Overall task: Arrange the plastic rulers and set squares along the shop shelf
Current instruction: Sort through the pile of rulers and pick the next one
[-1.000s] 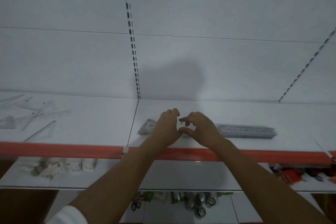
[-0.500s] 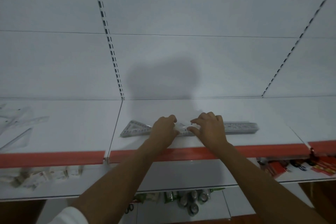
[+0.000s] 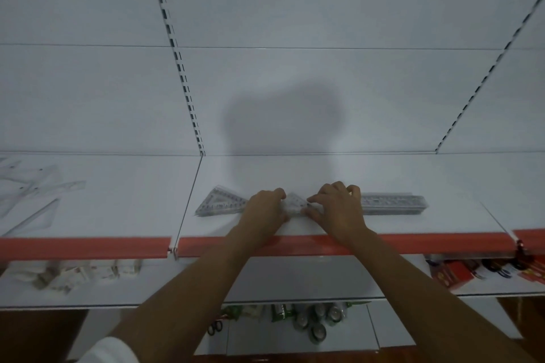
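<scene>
The plastic rulers and set squares lie in a row across the middle of the frame, on the white shelf (image 3: 295,174) with the red front strip (image 3: 413,240): a stack of set squares (image 3: 219,204) left of centre, a small clear set square (image 3: 292,204) at the centre, and a bundle of straight rulers (image 3: 393,204) to the right. We have both hands on the small centre piece: our left hand (image 3: 265,209) grips its left end with fingers curled, and our right hand (image 3: 336,208) pinches its right end between thumb and forefinger, the other fingers bent over the near end of the rulers. We judge the step in hand to be squaring this piece into line between the two neighbours. The next move likely calls for a light release without dragging the slippery plastic, then a reach to the loose clear set squares (image 3: 32,186) at the far left of the frame. Scale markings show on the stacks, but no brand, label or number is readable. Packets on the lower shelf (image 3: 265,280) are too blurred to read.
</scene>
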`<move>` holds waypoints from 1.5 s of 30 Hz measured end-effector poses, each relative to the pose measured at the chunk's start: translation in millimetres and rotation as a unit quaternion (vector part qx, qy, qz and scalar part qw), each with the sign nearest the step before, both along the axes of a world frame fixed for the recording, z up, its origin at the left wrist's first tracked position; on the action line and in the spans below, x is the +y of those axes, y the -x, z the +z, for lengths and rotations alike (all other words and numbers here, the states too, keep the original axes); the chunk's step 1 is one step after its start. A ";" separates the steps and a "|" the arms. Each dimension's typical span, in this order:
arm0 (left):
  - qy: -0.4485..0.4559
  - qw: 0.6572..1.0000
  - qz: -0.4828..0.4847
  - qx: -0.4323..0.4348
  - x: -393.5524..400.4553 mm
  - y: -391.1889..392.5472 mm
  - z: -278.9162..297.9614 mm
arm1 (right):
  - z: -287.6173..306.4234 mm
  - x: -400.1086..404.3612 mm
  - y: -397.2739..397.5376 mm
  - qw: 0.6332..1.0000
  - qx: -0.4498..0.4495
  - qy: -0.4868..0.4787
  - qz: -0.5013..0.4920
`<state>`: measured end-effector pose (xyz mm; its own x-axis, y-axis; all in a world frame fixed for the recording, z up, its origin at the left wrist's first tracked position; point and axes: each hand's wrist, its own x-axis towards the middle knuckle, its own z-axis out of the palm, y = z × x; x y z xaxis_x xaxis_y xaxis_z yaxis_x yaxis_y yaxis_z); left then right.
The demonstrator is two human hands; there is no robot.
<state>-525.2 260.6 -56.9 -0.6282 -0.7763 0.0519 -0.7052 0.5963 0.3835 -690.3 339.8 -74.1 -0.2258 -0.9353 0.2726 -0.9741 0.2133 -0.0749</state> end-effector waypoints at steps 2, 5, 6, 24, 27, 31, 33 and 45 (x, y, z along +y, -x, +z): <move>0.007 1.000 -0.010 -0.017 0.1 1.6 0.1 | 2.5 0.1 -0.7 1.000 0.011 -0.014 0.006; 0.000 1.000 -0.015 -0.026 -0.8 3.9 1.3 | 6.5 0.3 -0.1 0.997 0.032 -0.067 0.011; 0.001 0.999 -0.021 -0.032 -1.0 4.7 1.6 | 8.1 -0.3 0.5 0.996 0.032 -0.084 0.011; 0.035 0.996 -0.034 -0.078 2.7 -1.1 20.1 | 26.2 -20.3 -4.5 0.996 0.000 -0.038 0.079; 0.050 0.997 0.029 -0.045 1.8 -37.3 33.9 | 32.9 -46.7 -34.0 0.989 -0.073 0.068 0.110; 0.076 0.982 0.175 0.021 -10.3 -127.3 51.1 | 51.9 -85.0 -114.6 0.974 -0.121 0.084 0.171; 0.083 0.967 0.241 0.021 -15.0 -183.8 57.1 | 61.1 -102.3 -169.9 0.966 -0.120 0.077 0.214; 0.046 0.851 0.522 -0.023 46.8 -518.2 70.5 | 88.1 -129.5 -537.1 0.891 -0.126 -0.022 0.435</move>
